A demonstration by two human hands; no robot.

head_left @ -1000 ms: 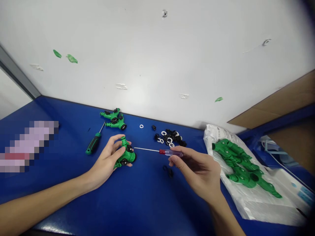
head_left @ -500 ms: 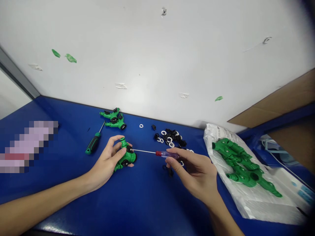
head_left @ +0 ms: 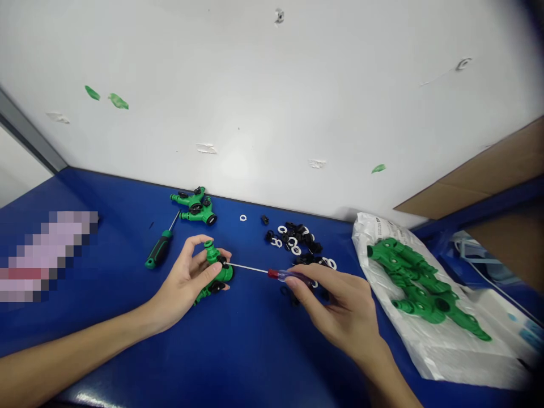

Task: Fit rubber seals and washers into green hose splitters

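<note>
Fingers (head_left: 327, 276) of the right hand (head_left: 344, 306) around a thin screwdriver (head_left: 291, 276)

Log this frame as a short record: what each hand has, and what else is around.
Left hand: holds a green plastic hose splitter with black fittings
Right hand: holds a slim screwdriver with clear-and-red handle, steel tip at the splitter
Things nearby: green-handled screwdriver; two green plastic splitters
Rest: small black and white plastic parts; white plastic bag under green plastic parts; blue workbench
</note>
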